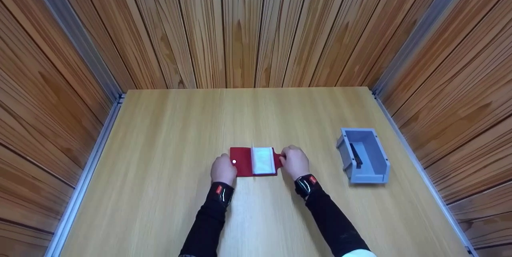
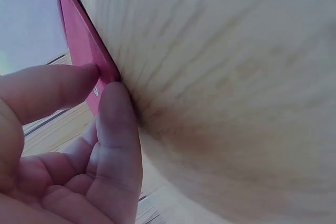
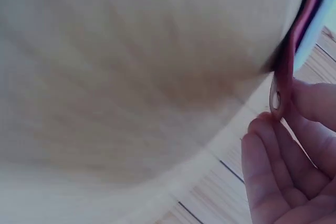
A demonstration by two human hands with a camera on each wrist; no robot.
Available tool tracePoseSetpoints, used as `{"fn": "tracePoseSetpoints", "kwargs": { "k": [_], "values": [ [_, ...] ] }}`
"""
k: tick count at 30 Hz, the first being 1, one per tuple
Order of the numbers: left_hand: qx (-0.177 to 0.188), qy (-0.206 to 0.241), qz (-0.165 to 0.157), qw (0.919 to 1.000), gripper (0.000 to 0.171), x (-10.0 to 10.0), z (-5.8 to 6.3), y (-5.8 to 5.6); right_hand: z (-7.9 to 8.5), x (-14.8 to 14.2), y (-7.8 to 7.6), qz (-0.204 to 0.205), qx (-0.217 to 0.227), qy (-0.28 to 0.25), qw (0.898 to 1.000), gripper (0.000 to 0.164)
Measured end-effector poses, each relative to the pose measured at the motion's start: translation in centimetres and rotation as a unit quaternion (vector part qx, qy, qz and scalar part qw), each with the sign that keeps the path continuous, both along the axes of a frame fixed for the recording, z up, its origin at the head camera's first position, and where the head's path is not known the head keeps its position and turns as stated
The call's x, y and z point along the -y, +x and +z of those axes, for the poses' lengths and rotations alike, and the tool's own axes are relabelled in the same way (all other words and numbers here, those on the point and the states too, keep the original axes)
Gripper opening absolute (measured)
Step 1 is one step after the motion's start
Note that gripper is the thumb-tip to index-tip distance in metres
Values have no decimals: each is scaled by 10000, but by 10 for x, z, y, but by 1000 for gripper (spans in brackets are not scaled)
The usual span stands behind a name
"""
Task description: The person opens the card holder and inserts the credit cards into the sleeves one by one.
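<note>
Black sleeves (image 1: 204, 225) seen nearest, wrist bands (image 1: 225, 195) over them; a small red label (image 1: 219, 189) is borne on each, lettering too small to be read. Small silvery mark (image 2: 96, 92) seen on the red wallet (image 1: 245, 164) in the left wrist view, not legible. Wallet is unfolded between the hands: at 2 to 3 o'clock from the left hand (image 1: 223, 170), 9 o'clock from the right hand (image 1: 296, 163). Its left edge is pinched by left thumb and finger, near a white snap (image 1: 234, 161); its tab (image 3: 283, 85) is pinched by the right. Clear pages (image 1: 263, 161) are exposed. At 3 o'clock, well apart, a blue-grey bin (image 1: 372, 178); a black item (image 1: 355, 155) is contained, unidentified. Plank wall (image 1: 240, 29) at 12.
</note>
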State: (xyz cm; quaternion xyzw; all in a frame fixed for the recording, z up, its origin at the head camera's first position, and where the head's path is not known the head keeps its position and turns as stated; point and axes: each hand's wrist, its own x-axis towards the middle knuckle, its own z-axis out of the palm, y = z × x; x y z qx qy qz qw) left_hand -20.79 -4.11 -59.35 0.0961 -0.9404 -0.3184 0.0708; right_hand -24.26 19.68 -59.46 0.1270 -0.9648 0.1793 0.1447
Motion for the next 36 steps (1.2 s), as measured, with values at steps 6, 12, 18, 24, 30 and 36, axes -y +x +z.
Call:
{"fn": "tracePoseSetpoints", "kwargs": {
  "k": [6, 12, 18, 24, 30, 36],
  "values": [
    [121, -21, -24, 9999, 10, 1, 1, 0, 9, 12, 2, 266, -395, -233, 9986, 11],
    [78, 8, -13, 10000, 9, 0, -1, -1, 14, 25, 6, 704, -583, -383, 9951, 10],
    [-28, -14, -47, 10000, 10, 1, -2, 0, 12, 37, 11, 1047, -276, -208, 9939, 13],
    [6, 70, -65, 10000, 11, 1, -2, 1, 0, 49, 15, 1622, -368, 25, 9861, 8],
    [-49, 181, -59, 9998, 12, 2, -3, 0, -4, 63, 17, 1951, -343, 151, 9801, 14],
    [-78, 179, -61, 9998, 11, 4, -6, 0, -4, 72, 19, 2007, -107, 383, 9788, 18]
  ]
}}
